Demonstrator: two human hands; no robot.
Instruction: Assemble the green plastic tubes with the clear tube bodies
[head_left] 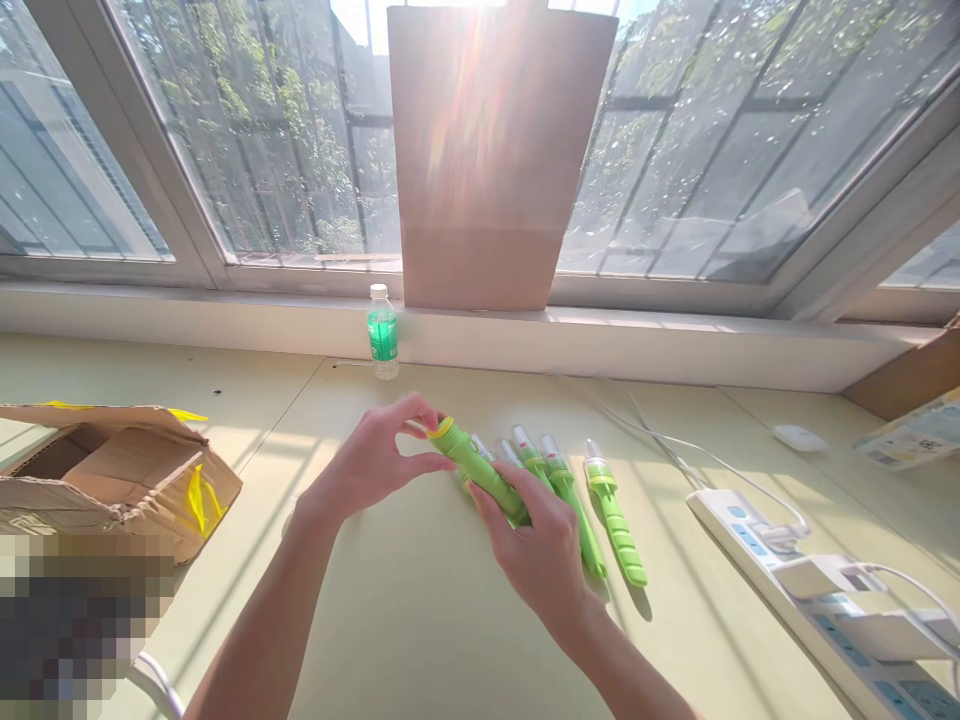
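My right hand is wrapped around a green plastic handle, which is held at a slant above the table. At its upper-left end is a yellow rim. My left hand is curled at that end, the index finger against the rim and the thumb along the side just below; whether it pinches a small part is hidden. Just behind lie several similar green sticks with clear tips, partly covered by my right hand and the handle. One ribbed green stick with a clear tip lies apart on the right.
An opened cardboard box with yellow tape stands left. A green-labelled bottle is by the sill, beside an upright cardboard panel. A white power strip with plugs and cables runs along the right of the table.
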